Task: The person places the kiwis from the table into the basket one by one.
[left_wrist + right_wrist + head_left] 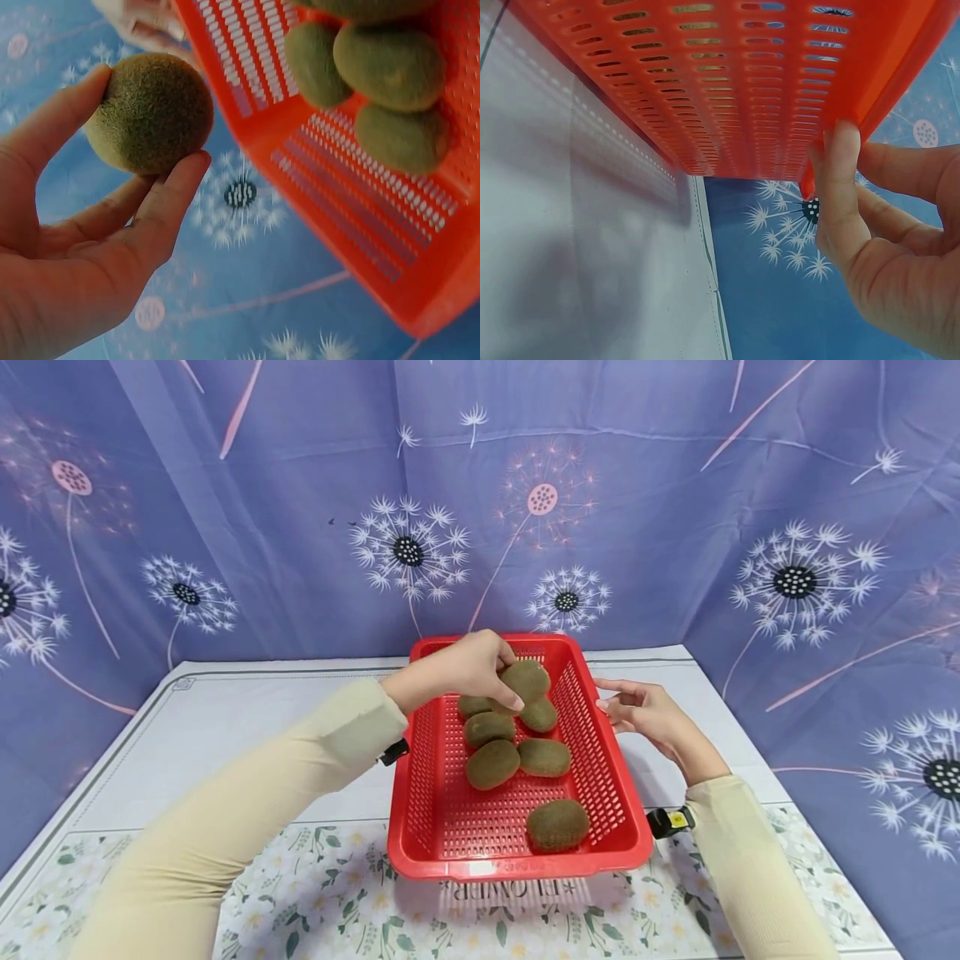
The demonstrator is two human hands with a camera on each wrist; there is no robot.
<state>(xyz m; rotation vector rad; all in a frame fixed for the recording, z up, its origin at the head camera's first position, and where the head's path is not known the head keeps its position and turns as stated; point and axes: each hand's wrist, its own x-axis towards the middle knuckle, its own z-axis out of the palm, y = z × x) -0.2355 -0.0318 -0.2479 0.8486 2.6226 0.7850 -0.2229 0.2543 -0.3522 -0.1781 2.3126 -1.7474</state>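
Note:
My left hand pinches a brown, fuzzy kiwi between thumb and fingers, over the far part of a red plastic basket. In the left wrist view the held kiwi appears beside the basket's slotted wall. Below it, several more kiwis lie in the basket, among them one kiwi in the middle and a lone kiwi near the front right corner. On the right side, my right hand grips the basket's rim, its fingers against the rim and outer wall.
The basket stands over a white table cover with a floral printed front strip. Behind and at the sides hangs a blue-purple cloth with dandelion prints. A dark camera is strapped at the right wrist.

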